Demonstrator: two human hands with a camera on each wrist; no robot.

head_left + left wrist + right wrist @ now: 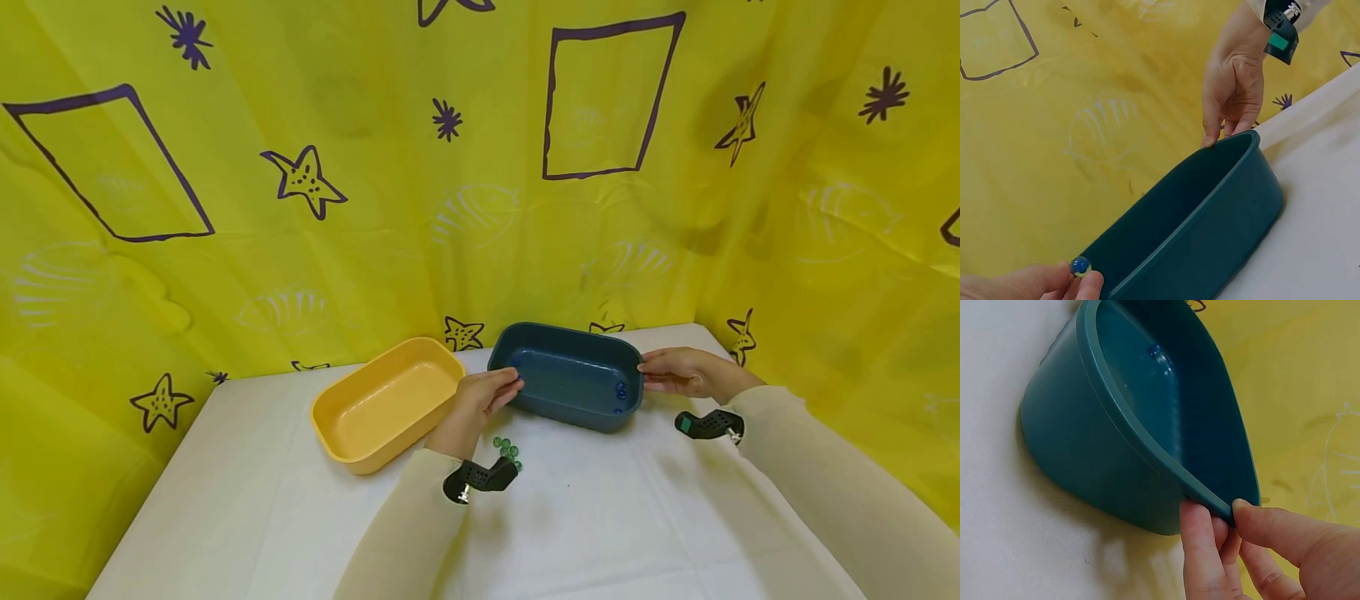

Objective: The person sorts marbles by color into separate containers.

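Note:
A dark teal rectangular tub (573,414) stands on the table, with several blue marbles (621,390) inside near its right end. My left hand (480,396) is at the tub's left end, pinching a blue glass marble (1080,267) between thumb and fingers over the rim. At the opposite end, my right hand (684,372) grips the tub's rim, thumb on the inner side and fingers outside, as the right wrist view shows. Another blue marble (1155,350) lies on the tub's floor in that view.
Left of the teal tub sits a yellow tub (390,408), its near right corner partly behind my left hand. Several green marbles (506,447) lie on the white tablecloth (600,517) beside my left wrist. A yellow patterned curtain (375,250) closes off the back and sides.

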